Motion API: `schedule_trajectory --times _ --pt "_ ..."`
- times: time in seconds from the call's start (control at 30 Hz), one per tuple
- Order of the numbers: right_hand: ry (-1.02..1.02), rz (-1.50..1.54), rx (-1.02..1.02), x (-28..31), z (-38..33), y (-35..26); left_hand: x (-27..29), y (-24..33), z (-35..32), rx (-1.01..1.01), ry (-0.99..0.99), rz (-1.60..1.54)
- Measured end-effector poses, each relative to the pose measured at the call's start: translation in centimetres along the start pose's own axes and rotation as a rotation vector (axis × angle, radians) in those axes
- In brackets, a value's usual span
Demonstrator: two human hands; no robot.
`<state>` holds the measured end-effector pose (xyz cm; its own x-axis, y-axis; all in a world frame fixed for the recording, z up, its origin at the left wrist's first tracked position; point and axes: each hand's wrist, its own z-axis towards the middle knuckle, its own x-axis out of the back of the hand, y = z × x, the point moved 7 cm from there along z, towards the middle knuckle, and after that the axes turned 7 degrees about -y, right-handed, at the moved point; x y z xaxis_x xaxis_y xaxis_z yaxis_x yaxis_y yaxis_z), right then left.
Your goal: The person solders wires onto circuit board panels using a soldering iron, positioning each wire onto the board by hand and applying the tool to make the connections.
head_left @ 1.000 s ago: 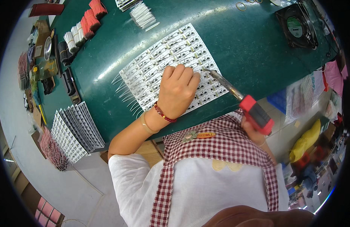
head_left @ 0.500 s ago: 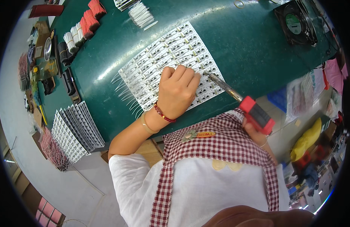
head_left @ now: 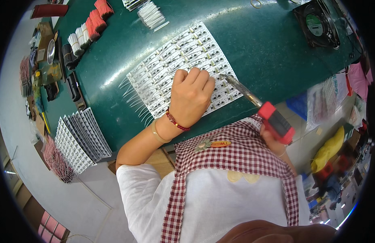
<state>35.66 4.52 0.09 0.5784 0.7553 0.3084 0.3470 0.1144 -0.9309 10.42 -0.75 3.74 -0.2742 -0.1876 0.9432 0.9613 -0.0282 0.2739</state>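
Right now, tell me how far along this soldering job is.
Done: cannot tell which joints are finished; wire leads already stick out along the left edge of the white circuit strips. In hand: the left hand presses the strips down while the right hand holds the soldering iron, tip at their right edge. Left: a fanned stack of strips waits at the table edge.

Green workbench [head_left: 252, 48], white circuit-board panel [head_left: 183, 60], wire bundles [head_left: 88, 34], black fan [head_left: 316, 23], stacked panels [head_left: 80, 139]
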Motion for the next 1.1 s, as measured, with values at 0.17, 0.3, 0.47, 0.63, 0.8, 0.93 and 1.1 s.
schedule_trajectory --times 0.17,0.3,0.47,0.63,0.8,0.93,1.1 --pt "-0.012 0.056 -0.015 0.4 -0.4 0.4 0.1 -0.1 0.0 0.006 0.059 -0.027" --pt "-0.040 0.035 0.005 0.3 -0.6 0.3 0.2 0.1 -0.4 -0.017 0.092 -0.047" --pt "-0.014 0.066 -0.021 0.0 -0.6 0.3 0.0 0.5 -0.6 -0.036 0.070 -0.057" --pt "-0.056 -0.060 0.005 -0.2 -0.1 0.0 -0.2 0.7 -0.4 -0.054 0.027 -0.042" --pt "-0.009 -0.103 0.062 -0.1 -0.1 -0.6 -0.3 0.7 -0.2 -0.036 0.002 -0.053" --pt "0.002 -0.009 0.006 0.1 -0.6 -0.1 -0.3 0.7 -0.1 -0.012 -0.014 -0.052" --pt "0.015 0.048 -0.020 0.4 -1.2 0.6 -0.1 0.7 -0.2 -0.010 0.011 -0.045"
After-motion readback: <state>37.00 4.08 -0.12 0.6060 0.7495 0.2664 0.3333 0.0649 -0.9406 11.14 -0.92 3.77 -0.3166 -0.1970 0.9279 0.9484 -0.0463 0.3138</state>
